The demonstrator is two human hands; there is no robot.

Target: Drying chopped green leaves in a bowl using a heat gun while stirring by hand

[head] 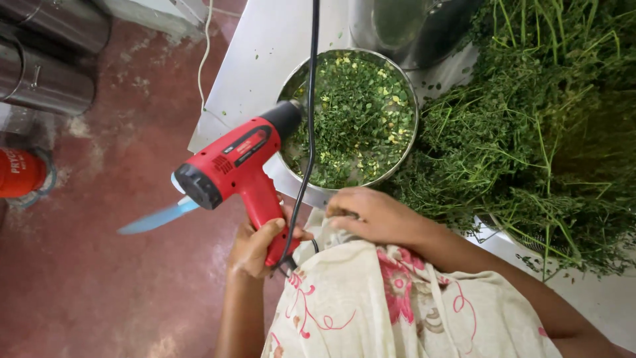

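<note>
Soft daylight is filling the scene evenly; no hard shadows are showing. The white tabletop (265, 46) is reading bright, nearly washing out at the far edge. The steel bowl (397, 156) rim is catching a thin glare, and the steel vessel (411, 26) beyond it is reflecting green. The heap of green stalks (530, 132) on the right is darkening toward its far right side. The heat gun (232, 166) is staying sharp. The steel cylinders (46, 59) at far left are bending slightly with wide-angle distortion. The red floor (119, 265) is looking softly mottled and slightly soft near the bottom corner.
</note>
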